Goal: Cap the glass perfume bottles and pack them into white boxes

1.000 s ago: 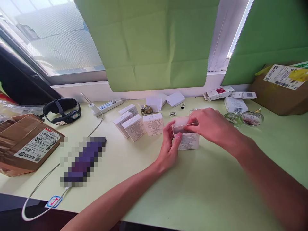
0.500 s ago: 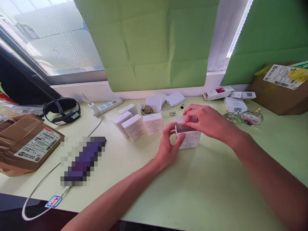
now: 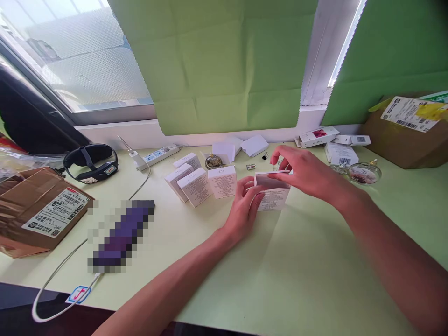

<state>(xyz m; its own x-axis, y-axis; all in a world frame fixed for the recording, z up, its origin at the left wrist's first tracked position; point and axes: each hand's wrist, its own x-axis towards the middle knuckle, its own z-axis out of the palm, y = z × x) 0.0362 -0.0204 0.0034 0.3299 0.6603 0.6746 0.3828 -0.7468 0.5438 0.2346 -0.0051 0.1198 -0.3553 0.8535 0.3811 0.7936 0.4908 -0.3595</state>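
At four o'clock from centre, the left hand (image 3: 241,209) grips a white carton (image 3: 275,199), the right hand (image 3: 301,171), grip unclear, touching its top, where uneven pressure might crease the card.

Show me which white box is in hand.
The box that the left hand holds, with the right hand at its top; neither touches the other white boxes.

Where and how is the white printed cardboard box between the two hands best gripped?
Probably at the left side of the white printed cardboard box, coming from the left, thumb on the printed front, much as the left hand does. Its flat walls and squared edge suit that grip, and the right hand is at the top, so a side hold should keep clear.
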